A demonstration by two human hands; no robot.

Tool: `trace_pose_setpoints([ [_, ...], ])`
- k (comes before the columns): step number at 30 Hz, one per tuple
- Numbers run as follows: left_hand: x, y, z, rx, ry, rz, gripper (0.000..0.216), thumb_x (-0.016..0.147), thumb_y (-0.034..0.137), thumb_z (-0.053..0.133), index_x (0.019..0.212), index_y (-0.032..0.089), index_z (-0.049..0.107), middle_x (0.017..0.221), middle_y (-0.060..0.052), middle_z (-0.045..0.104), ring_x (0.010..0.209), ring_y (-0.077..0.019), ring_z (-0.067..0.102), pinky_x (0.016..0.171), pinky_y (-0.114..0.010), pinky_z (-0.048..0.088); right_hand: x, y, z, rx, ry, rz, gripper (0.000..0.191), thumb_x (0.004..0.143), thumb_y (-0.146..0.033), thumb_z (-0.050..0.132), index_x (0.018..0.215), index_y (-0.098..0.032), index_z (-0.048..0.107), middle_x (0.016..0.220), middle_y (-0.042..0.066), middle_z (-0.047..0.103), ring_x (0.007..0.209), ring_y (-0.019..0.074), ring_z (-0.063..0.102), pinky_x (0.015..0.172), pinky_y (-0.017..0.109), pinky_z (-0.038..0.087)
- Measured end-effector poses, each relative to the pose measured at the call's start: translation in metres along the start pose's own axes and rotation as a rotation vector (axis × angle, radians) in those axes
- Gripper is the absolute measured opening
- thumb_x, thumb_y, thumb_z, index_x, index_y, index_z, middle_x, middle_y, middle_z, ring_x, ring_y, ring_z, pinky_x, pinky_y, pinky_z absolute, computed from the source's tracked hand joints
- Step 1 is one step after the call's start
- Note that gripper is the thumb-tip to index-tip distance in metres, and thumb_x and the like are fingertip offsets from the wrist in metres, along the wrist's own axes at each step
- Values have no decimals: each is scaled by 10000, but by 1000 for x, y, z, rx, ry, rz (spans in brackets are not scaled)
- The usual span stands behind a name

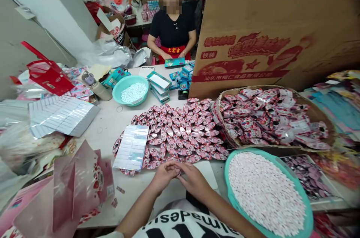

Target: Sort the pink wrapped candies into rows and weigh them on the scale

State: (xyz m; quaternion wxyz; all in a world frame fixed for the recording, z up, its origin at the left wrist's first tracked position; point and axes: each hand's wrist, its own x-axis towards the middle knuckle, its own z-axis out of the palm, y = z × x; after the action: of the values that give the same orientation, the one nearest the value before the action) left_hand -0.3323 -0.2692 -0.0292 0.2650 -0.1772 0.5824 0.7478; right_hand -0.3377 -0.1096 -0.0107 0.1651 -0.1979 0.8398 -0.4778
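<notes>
Both hands meet at the near edge of the worktop (112, 125), just in front of the wearer's chest. Left hand (163, 175) and right hand (194, 180) touch at the fingertips, fingers curled in around a small pale piece (178, 172). It is too small to identify, and which hand has the firmer hold cannot be told.

The spread of pink oval packets (180, 133) lies directly ahead of the hands, its near rim just beyond the fingertips. The spread's long axis runs left to right, and the packets overlap in rows. A shiny foil sheet (131, 147) rests on its left end, nearer the left hand.

The big teal basin (305, 208), full of small white-pink pieces, sits just beside the right forearm, so the right hand is the nearer one. A cardboard tray (317, 112) heaped with packets stands behind it.

Farther off is a small teal bowl (118, 89) of white tablets, with blue cartons (180, 76) stacked near it. A co-worker (172, 29) sits across the worktop.

Writing: the large carton (267, 24) carries red Chinese print, and one line reads 汕头市福仁食品有限公司. The wearer's shirt shows upside-down lettering, only partly legible.
</notes>
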Motion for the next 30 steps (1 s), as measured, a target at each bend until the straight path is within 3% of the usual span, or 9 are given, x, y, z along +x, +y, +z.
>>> trace_pose_setpoints([
  [3, 8, 5, -35, 109, 76, 26, 490, 568, 398, 822, 957, 130, 693, 764, -65, 715, 712, -166, 650, 724, -312, 533, -16, 0, 9, -19, 40, 34, 541, 811, -177, 560, 1342, -252, 487, 1261, 85, 607, 1154, 233, 544, 1013, 419, 431],
  [8, 51, 40, -109, 674, 498, 169, 317, 762, 347, 620, 1006, 160, 697, 876, -62, 742, 797, -177, 671, 729, -273, 519, -49, 24, 1, -9, 156, 227, 460, 832, -259, 532, 1290, -226, 530, 1172, 88, 659, 974, 215, 632, 910, 396, 510],
  [11, 78, 63, -139, 947, 600, 135, 266, 784, 313, 577, 979, 190, 708, 872, -53, 739, 819, -196, 669, 738, -285, 490, -76, 45, -11, -35, 249, 321, 390, 829, -325, 532, 1196, -211, 597, 1137, 91, 678, 917, 212, 652, 864, 376, 534],
  [15, 102, 76, -152, 1193, 596, 97, 183, 694, 360, 675, 810, 224, 717, 981, -59, 721, 959, -243, 632, 765, -295, 441, -110, 66, -22, -63, 353, 413, 377, 818, -404, 535, 1112, -193, 642, 1059, 101, 703, 873, 216, 668, 810, 356, 557],
  [18, 110, 80, -154, 1387, 575, 20, 231, 732, 429, 632, 859, 244, 687, 1073, -40, 698, 983, -205, 620, 737, -260, 420, -122, 73, -24, -63, 401, 457, 359, 813, -423, 532, 1055, -194, 666, 1017, 102, 717, 864, 227, 678, 801, 360, 566],
  [24, 125, 91, -159, 1442, 444, -75, 258, 708, 479, 642, 825, 249, 649, 943, -14, 712, 882, -183, 643, 698, -260, 424, -119, 73, -24, -61, 398, 487, 338, 825, -443, 527, 1002, -201, 682, 1005, 99, 724, 872, 240, 685, 815, 377, 564],
  [30, 140, 103, -154, 1558, 299, -123, 235, 682, 449, 682, 765, 233, 641, 953, -29, 705, 891, -204, 646, 745, -284, 455, -108, 71, -31, -58, 373, 498, 333, 826, -455, 519, 956, -203, 693, 957, 91, 734, 856, 242, 685, 802, 365, 555],
])
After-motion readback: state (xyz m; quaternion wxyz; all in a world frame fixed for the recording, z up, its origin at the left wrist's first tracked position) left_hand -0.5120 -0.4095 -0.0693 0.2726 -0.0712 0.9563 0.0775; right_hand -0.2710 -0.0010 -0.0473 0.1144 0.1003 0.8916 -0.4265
